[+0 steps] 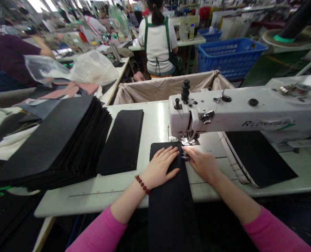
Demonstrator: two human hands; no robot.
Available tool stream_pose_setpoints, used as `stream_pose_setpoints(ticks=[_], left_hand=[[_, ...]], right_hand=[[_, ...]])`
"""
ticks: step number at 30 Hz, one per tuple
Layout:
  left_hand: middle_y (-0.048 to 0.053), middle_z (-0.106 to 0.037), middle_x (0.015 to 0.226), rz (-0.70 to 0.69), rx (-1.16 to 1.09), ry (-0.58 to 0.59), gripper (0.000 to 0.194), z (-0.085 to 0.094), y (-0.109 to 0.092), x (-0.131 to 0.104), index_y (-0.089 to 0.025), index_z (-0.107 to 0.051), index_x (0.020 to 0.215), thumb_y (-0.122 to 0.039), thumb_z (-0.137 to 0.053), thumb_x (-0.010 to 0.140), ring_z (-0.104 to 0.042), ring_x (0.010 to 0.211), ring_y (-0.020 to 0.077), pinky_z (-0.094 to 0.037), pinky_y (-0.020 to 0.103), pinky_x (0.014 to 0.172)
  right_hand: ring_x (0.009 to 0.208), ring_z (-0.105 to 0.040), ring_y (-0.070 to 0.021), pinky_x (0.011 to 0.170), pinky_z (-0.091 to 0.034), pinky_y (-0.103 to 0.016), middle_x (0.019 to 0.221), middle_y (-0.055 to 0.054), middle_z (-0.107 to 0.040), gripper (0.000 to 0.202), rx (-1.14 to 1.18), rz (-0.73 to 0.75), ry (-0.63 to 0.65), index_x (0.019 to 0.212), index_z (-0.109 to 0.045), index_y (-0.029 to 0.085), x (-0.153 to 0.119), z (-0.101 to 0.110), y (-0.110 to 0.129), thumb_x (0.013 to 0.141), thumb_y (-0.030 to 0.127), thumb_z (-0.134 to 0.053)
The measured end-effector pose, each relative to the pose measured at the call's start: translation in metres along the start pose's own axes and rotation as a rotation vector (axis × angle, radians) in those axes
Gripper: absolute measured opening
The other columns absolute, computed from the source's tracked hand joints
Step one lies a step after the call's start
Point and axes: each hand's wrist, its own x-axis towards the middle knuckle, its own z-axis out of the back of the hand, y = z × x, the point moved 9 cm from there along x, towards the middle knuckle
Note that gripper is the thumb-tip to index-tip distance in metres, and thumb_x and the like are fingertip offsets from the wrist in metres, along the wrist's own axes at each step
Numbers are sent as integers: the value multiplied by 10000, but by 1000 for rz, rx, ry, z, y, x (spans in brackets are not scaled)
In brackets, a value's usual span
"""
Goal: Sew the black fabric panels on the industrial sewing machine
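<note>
Grip: nothing is clasped by either hand. The left hand is laid flat, fingers spread, on the black fabric strip. The right hand is pressed on the strip's right edge, fingertips just at the presser foot of the sewing machine. The strip is run from under the foot, beneath both palms, and hung over the near edge of the desk. A short black stack is set just left of the strip; a taller stack is placed further left. Another black panel is seen right, under the machine arm.
</note>
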Motion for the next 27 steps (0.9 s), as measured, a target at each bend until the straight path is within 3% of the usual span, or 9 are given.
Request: stream_pose_setpoints(ticks=[5, 14, 27], left_hand=[[62, -373, 1521, 24, 6, -35, 543, -1, 0, 2, -237, -399, 1423, -423, -538, 932, -322, 1413, 239, -229, 445, 1183], [53, -348, 1536, 31, 5, -22, 558, -2, 0, 2, -240, -378, 1444, -417, -528, 937, -313, 1416, 233, -207, 442, 1189], [55, -349, 1535, 41, -18, -37, 581, -3, 3, 2, -249, -373, 1451, -412, -553, 923, -312, 1417, 254, -219, 464, 1188]], right_hand=[[1072, -638, -199, 830, -535, -300, 1396, -48, -549, 499, 8, -20, 22, 1390, -467, 238, 1, -1, 0, 895, 184, -499], [1024, -655, -208, 763, -547, -308, 1433, -52, -511, 456, -15, -4, 55, 1365, -504, 219, 2, -2, 2, 911, 209, -473], [910, -693, -203, 705, -559, -305, 1473, -48, -457, 561, -111, 61, 80, 1429, -452, 234, 0, -6, 10, 875, 151, -470]])
